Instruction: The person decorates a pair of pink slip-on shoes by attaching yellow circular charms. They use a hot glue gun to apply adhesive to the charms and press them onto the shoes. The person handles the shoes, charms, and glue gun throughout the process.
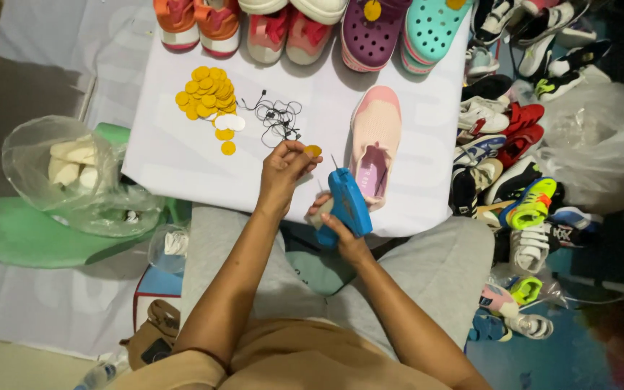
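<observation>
My left hand (281,173) pinches a yellow tag (313,150) over the white table (182,155). My right hand (341,224) is closed around a blue tagging gun (348,202), beside a pink shoe (374,141).

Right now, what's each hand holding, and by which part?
Left hand pinches a yellow round tag by its edge. Right hand grips the blue tagging gun by its handle.

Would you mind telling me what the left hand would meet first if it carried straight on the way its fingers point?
The left hand pinches a small yellow disc and points toward the right, slightly away from the person. Straight on, it would probably first meet the pink shoe lying on the white sheet; depth is hard to judge.
</observation>
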